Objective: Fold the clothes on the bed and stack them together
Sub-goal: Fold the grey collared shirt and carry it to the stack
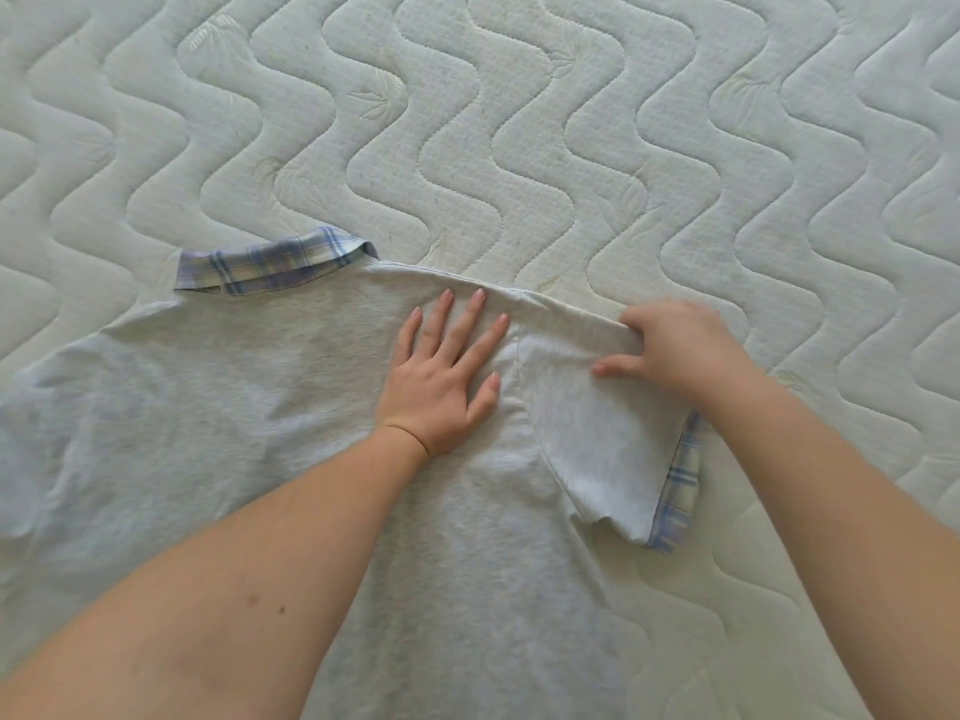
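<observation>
A light grey polo shirt (pixel 234 387) lies spread back-up on the mattress, its blue plaid collar (pixel 270 262) at the far side. The right short sleeve (pixel 597 439) has a plaid cuff (pixel 678 491). My left hand (pixel 447 371) lies flat with spread fingers on the shirt near the right shoulder seam. My right hand (pixel 675 345) grips the top edge of the right sleeve, fingers curled over the fabric and thumb on the sleeve's face. The shirt's lower part runs out of view beneath my arms.
The white quilted mattress (pixel 571 122) with wavy stitching fills the view beyond and to the right of the shirt. No other garment is visible.
</observation>
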A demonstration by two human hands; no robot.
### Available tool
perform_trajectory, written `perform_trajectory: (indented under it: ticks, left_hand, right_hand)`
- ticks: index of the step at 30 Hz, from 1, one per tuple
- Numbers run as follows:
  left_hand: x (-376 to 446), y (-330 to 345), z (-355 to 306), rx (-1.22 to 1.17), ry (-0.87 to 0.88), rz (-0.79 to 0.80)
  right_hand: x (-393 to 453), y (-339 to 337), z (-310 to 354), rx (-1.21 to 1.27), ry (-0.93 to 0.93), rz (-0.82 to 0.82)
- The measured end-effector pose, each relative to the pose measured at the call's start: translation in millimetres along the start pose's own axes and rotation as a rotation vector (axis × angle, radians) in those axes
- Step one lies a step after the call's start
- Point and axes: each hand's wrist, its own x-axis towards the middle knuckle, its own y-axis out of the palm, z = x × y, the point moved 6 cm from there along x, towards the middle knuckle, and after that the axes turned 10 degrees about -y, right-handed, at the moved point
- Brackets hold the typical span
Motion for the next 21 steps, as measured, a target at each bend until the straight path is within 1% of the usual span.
perform_trajectory:
  ticks: [3,5,7,10,11,13,15,17,18,19,20,21]
  left_hand:
    - [0.0,2.1,0.3,0.009,0.001,0.005]
    - [0.0,4.5,1.5,0.008,-0.013,0.011]
    - [0.3,7.3,2.3,0.016,-0.021,0.018]
    - [1.1,10.3,3.4,0.029,-0.024,0.017]
    - [1.1,10.7,3.8,0.029,-0.024,0.013]
    - [1.3,11.4,3.9,0.028,-0.023,0.005]
    - [1.4,12.3,4.0,0.029,-0.023,0.006]
    - [1.3,12.6,4.3,0.031,-0.022,0.007]
    - [1.5,12.7,4.6,0.031,-0.022,0.008]
    - [1.4,13.0,4.9,0.031,-0.021,0.01]
    - [1.1,13.3,5.1,0.031,-0.018,0.013]
    - [0.7,13.4,5.2,0.029,-0.017,0.014]
  right_hand:
    - [-16.8,-11.5,-31.4,0.193,0.162,-0.037]
    - [-26.8,-16.0,-49.5,0.226,0.256,-0.116]
    - [-36.6,-18.1,-59.8,0.152,0.325,-0.233]
    - [-55.4,-16.5,-60.5,0.077,0.374,-0.462]
    - [-64.7,-13.8,-57.1,0.112,0.382,-0.539]
    - [-87.4,-2.1,-47.8,0.271,0.44,-0.66]
    - [-112.2,20.0,-36.1,0.439,0.536,-0.697]
    - [-134.9,46.9,-18.7,0.589,0.653,-0.652]
    - [-145.6,58.9,-7.1,0.611,0.7,-0.618]
    - [-156.0,66.8,6.7,0.555,0.716,-0.607]
    - [-163.3,69.2,23.6,0.449,0.671,-0.628]
    - [-166.1,69.9,44.3,0.346,0.562,-0.657]
